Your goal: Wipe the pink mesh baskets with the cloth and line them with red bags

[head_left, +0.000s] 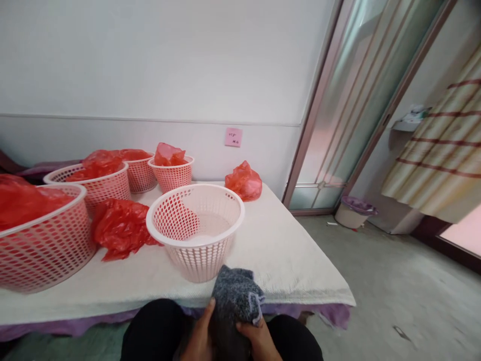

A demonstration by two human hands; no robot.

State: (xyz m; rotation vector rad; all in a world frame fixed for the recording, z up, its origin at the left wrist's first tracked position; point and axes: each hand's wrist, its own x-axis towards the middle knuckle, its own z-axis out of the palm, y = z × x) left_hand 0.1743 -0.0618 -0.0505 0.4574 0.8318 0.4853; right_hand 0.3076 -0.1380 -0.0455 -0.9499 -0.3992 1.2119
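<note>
Between my knees I hold a dark grey cloth (236, 296) with a fuzzy, towel-like surface and pale lilac edging. My left hand (201, 333) grips its left side, thumb up along the fabric. On the right side, my right hand (259, 338) pinches it with the thumb on top. Both hands are cut off by the bottom of the view. Just beyond the cloth stands a pale pink plastic basket (205, 263), upright, with nothing visible inside it. Its base is close to the cloth's top edge.
Several baskets (41, 255) with red plastic bags stand to the left on the white-covered surface (285, 250). A crumpled red bag (122, 228) lies left of the near basket, and another red bag (243, 181) by the wall. A bin (351, 213) stands on the floor.
</note>
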